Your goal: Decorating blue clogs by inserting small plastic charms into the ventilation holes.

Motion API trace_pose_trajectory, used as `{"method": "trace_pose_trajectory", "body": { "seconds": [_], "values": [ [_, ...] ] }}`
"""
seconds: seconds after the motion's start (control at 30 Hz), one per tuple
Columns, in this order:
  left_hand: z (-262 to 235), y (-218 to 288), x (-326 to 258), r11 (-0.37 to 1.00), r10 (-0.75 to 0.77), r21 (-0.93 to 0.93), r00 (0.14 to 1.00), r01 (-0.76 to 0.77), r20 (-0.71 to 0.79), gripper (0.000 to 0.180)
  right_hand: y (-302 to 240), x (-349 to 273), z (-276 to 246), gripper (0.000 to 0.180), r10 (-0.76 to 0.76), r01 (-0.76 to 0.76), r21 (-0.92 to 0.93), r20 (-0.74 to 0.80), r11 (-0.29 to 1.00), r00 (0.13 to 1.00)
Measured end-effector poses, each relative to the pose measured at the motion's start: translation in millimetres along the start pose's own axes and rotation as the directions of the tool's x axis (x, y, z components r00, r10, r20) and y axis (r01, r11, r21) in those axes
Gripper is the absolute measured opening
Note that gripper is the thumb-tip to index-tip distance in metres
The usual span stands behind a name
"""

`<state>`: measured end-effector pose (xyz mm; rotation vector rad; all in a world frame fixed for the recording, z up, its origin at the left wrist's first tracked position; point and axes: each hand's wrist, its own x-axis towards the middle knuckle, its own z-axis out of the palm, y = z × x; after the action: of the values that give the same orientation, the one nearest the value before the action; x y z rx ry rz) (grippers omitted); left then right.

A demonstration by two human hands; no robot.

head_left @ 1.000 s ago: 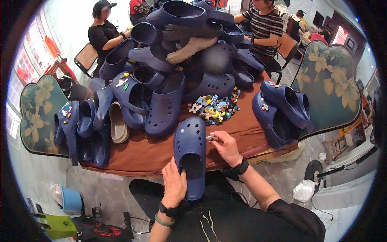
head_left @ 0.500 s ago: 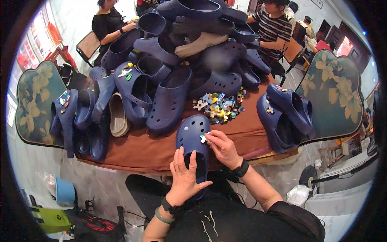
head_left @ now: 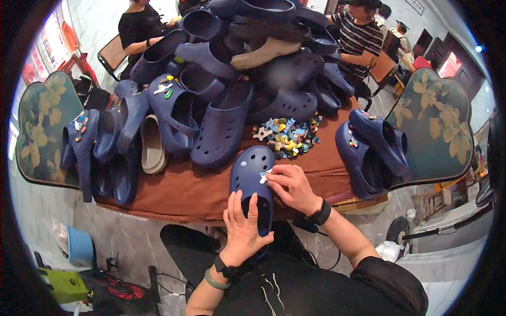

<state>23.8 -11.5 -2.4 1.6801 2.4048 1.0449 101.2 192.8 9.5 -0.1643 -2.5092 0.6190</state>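
Note:
In front of me a dark blue clog (head_left: 249,181) rests partly on the near edge of the table, toe pointing away. My left hand (head_left: 242,224) holds it around the opening, fingers on one side and thumb on the other. Between the thumb and fingers of my right hand (head_left: 291,188) is a small white and blue shoe charm (head_left: 263,177), against the clog's upper right of its middle. A pale round piece sits in one of the clog's holes at the left. Just beyond the toe lies a pile of colourful charms (head_left: 287,138).
A tall heap of blue clogs (head_left: 221,126) fills the far side of the brown cloth-covered table (head_left: 174,197). More clogs with charms stand at the left (head_left: 87,152) and right (head_left: 363,152). Two people sit across the table. A blue bucket (head_left: 80,246) stands on the floor at left.
My right hand has brought the charm slightly left and up, closer against the clog. My left hand keeps its hold. The whole view has shifted a little.

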Motion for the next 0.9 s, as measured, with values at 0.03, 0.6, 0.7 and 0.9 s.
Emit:
{"method": "trace_pose_trajectory", "body": {
  "seconds": [0.03, 0.6, 0.7, 0.9],
  "values": [
    [0, 0, -1, 1.0, -0.007, 0.008, 1.0, 0.007, -0.004, 0.122, 10, -2, 9, 0.027, 0.002, 0.002, 0.082, -0.044, 0.997, 0.999],
    [2, -2, -2, 0.999, -0.012, 0.053, 1.0, 0.012, -0.007, 0.127, 107, 35, -4, 0.015, 0.084, -0.128, -0.117, -0.324, 0.985, 0.942],
    [1, -2, -5, 0.998, -0.03, 0.048, 1.0, 0.03, -0.01, 0.125, 121, 45, 11, 0.028, 0.08, -0.125, -0.185, -0.236, 0.975, 0.968],
    [2, -9, -6, 0.999, 0.039, -0.001, 0.999, -0.039, -0.022, 0.123, 130, 48, 11, 0.014, 0.006, -0.063, -0.201, -0.272, 0.977, 0.962]
  ]
}}
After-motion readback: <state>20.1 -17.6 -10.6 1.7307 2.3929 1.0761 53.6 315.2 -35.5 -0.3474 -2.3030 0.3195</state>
